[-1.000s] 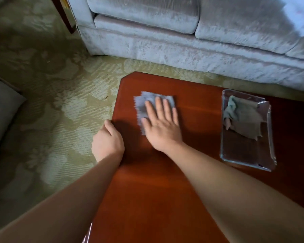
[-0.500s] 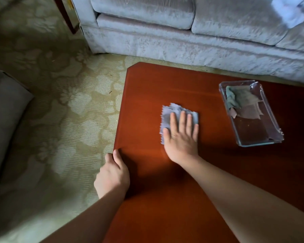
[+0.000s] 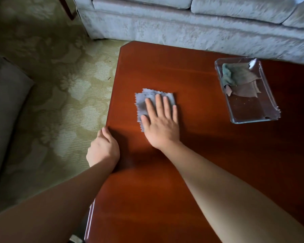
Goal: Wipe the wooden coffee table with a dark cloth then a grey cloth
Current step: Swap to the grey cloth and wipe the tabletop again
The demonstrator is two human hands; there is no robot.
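Observation:
A folded grey cloth with zigzag edges lies on the reddish wooden coffee table, near its left side. My right hand presses flat on the cloth with straight, spread fingers. My left hand grips the table's left edge, thumb on top and fingers curled under out of sight. A dark crumpled cloth lies in a clear glass tray at the table's right.
A pale grey sofa runs along the far side of the table. Patterned green carpet covers the floor to the left. A grey cushion sits at the far left edge.
My right hand slid the grey cloth from the far left corner toward me and rightward over the table. My left hand kept hold of the left edge.

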